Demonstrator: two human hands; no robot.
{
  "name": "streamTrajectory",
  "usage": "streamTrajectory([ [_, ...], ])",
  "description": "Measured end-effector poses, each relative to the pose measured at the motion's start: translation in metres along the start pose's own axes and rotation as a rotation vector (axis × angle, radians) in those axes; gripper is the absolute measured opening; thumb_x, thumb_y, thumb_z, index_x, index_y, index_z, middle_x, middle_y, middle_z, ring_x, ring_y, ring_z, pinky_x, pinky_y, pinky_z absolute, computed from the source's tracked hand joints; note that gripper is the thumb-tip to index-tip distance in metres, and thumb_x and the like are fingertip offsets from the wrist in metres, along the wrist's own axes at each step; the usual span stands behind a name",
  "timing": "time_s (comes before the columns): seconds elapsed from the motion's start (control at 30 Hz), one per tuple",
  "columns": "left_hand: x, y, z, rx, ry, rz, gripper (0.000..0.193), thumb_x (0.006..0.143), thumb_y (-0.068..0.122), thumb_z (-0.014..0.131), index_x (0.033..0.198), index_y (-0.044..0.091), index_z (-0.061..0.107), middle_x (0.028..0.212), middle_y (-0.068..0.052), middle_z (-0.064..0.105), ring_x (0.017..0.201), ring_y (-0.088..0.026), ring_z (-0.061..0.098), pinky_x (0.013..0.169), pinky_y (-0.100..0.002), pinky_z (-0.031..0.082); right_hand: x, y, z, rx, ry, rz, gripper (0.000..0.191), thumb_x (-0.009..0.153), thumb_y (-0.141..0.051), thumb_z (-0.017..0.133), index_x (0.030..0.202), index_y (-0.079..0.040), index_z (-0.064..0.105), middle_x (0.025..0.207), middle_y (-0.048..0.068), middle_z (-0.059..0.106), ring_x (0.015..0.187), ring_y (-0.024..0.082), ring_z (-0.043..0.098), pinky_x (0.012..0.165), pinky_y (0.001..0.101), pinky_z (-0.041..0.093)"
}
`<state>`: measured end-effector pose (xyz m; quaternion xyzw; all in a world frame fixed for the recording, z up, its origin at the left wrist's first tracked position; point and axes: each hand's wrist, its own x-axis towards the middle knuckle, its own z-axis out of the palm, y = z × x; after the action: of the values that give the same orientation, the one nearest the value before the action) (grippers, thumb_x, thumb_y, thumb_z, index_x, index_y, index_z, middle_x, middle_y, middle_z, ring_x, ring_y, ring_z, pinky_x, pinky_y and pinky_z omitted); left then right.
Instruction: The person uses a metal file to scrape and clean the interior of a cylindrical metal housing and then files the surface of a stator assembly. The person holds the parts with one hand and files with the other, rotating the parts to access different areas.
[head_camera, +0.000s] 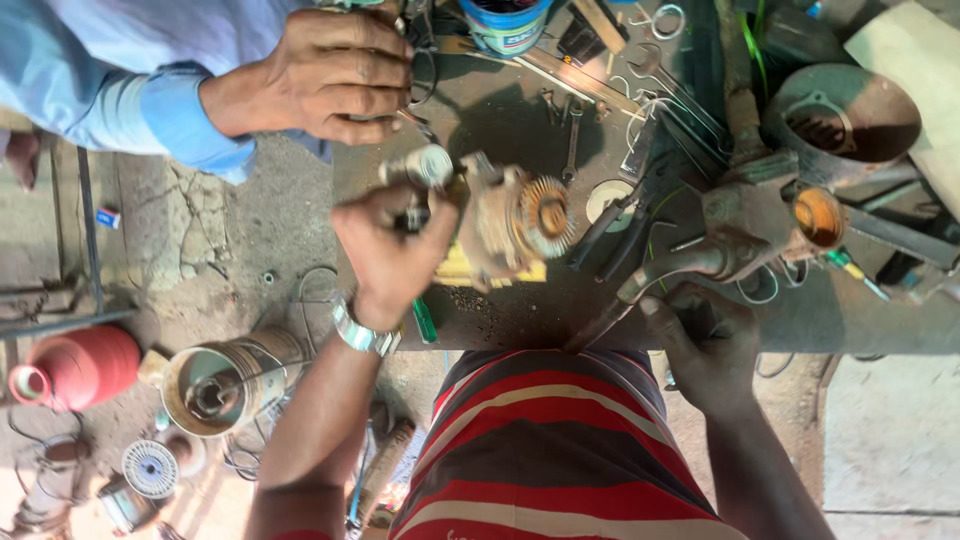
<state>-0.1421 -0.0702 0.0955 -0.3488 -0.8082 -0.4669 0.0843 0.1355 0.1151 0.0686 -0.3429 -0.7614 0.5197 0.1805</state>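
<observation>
Setting: cluttered workshop surface (520, 310), dark and greasy, is carrying spanners, wires and motor parts, with bare ground lying beside it.
Left hand: left hand (392, 250), wearing a metal wristband, is clenching around the shaft end of a small motor rotor (505, 215), holding it raised just over the surface.
Right hand: right hand (705, 345) is gripping the handle of a long metal tool (650, 280), whose tip is resting low on the surface, near the rotor but apart from it.
Doing it well: a steady left grip looks essential, so the copper commutator (545, 215) is facing the tool squarely.
Nearby: another person's hand (330, 75), in a blue sleeve, is resting on the surface's far edge; a cylindrical motor casing (225, 385) is lying on the ground.
</observation>
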Motion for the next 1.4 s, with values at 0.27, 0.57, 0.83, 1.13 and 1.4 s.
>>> streamTrajectory([
  [0.27,-0.082,0.02,0.01,-0.4,0.185,-0.457,0.042,0.094,0.002,0.072,0.063,0.004,0.042,0.06,0.008,0.04,0.062,-0.001,0.033,0.052,-0.027,0.025,0.027,-0.049,0.003,-0.164,-0.167,-0.115,0.047,0.091,-0.012,0.074,0.135,-0.004,0.06,0.089,0.009,0.07,0.063,0.009,0.058,0.059,0.0252,0.047],
  [0.57,-0.103,0.022,0.032,-0.337,0.322,-0.385,0.025,0.085,0.004,0.074,0.072,-0.003,0.054,0.065,-0.001,0.055,0.062,-0.005,0.049,0.056,-0.027,0.044,0.031,-0.037,0.001,-0.171,-0.279,-0.083,0.045,0.091,-0.014,0.073,0.134,-0.007,0.065,0.095,0.01,0.073,0.072,0.014,0.063,0.066,0.0292,0.051],
  [0.83,-0.084,0.03,0.02,-0.203,0.289,-0.35,0.016,0.082,0.009,0.07,0.071,-0.003,0.066,0.068,-0.014,0.07,0.061,-0.023,0.071,0.062,-0.033,0.056,0.052,-0.01,0.003,-0.067,-0.358,-0.182,0.044,0.091,-0.017,0.067,0.132,-0.004,0.065,0.108,0.013,0.078,0.104,0.019,0.073,0.092,0.0345,0.053],
  [1.13,-0.113,0.005,0.037,-0.034,0.381,-0.158,0.011,0.086,0.007,0.067,0.084,-0.003,0.064,0.083,-0.018,0.068,0.076,-0.032,0.065,0.073,-0.044,0.051,0.05,-0.017,-0.02,0.005,-0.512,-0.189,0.052,0.097,-0.009,0.064,0.147,-0.001,0.053,0.112,0.012,0.077,0.087,0.015,0.069,0.076,0.0292,0.053],
  [1.4,-0.11,0.004,0.04,-0.157,0.387,-0.172,0.01,0.088,0.001,0.064,0.082,-0.005,0.059,0.078,-0.017,0.066,0.065,-0.024,0.064,0.065,-0.036,0.051,0.043,-0.045,-0.032,-0.219,-0.492,-0.235,0.035,0.086,-0.009,0.082,0.119,-0.007,0.072,0.097,0.009,0.078,0.079,0.018,0.07,0.071,0.0295,0.055],
])
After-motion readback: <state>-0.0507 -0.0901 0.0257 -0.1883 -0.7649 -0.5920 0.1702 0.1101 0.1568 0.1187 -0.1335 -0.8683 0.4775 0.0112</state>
